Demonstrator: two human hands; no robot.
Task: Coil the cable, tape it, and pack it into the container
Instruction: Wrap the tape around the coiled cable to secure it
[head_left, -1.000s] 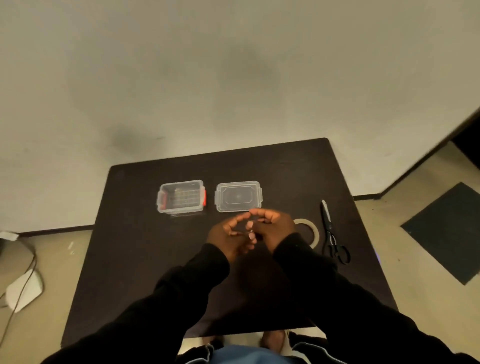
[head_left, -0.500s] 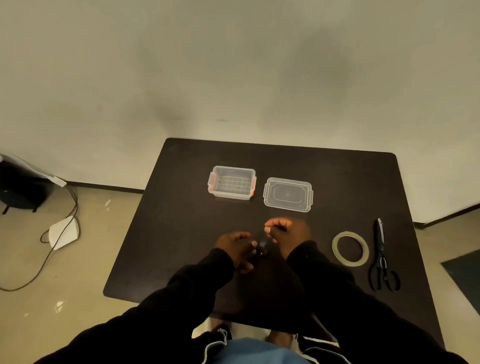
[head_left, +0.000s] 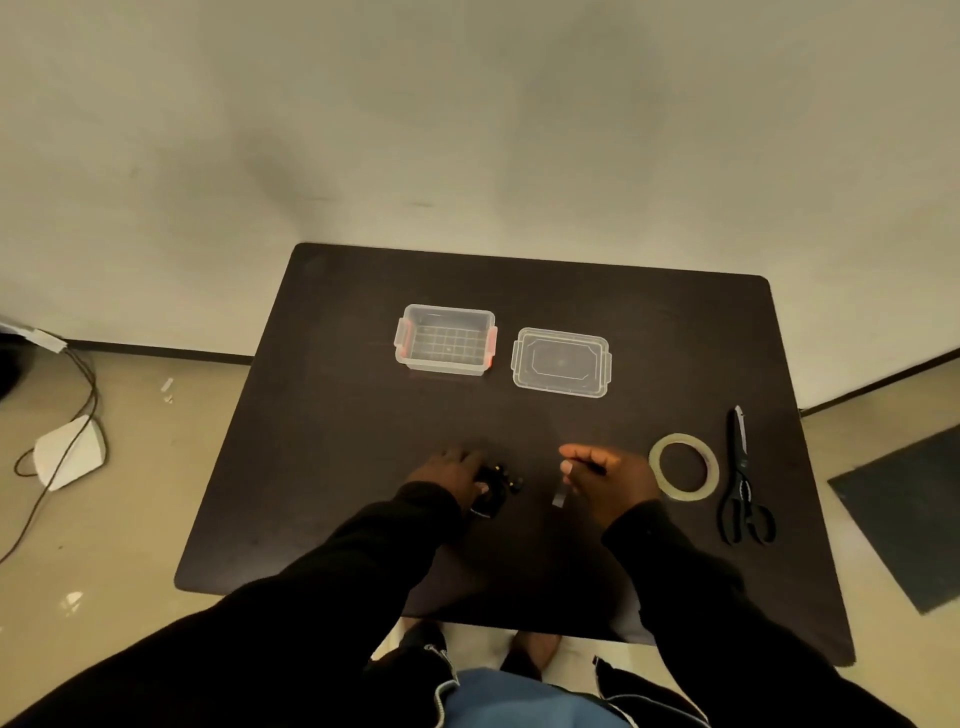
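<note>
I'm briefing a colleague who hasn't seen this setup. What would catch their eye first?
Probably the two hands at the near middle of the dark table: the left hand holds a small black coiled cable, and the right hand pinches a short strip of tape. Behind them sit the open clear container and its lid beside it; a tape roll and scissors lie on the right.

Long black sleeves on both arms, loose and kind of bunchy, running right down to the wrists with plain cuffs. No logos or prints on them that I can make out. The left hand (head_left: 453, 474) and right hand (head_left: 607, 477) are bare, no gloves, rings or watch showing. Down at the bottom edge there's something blue, a shirt or lap, can't tell which, plus dark fabric with thin white piping along the edge. A bare foot shows under the table edge.
</note>
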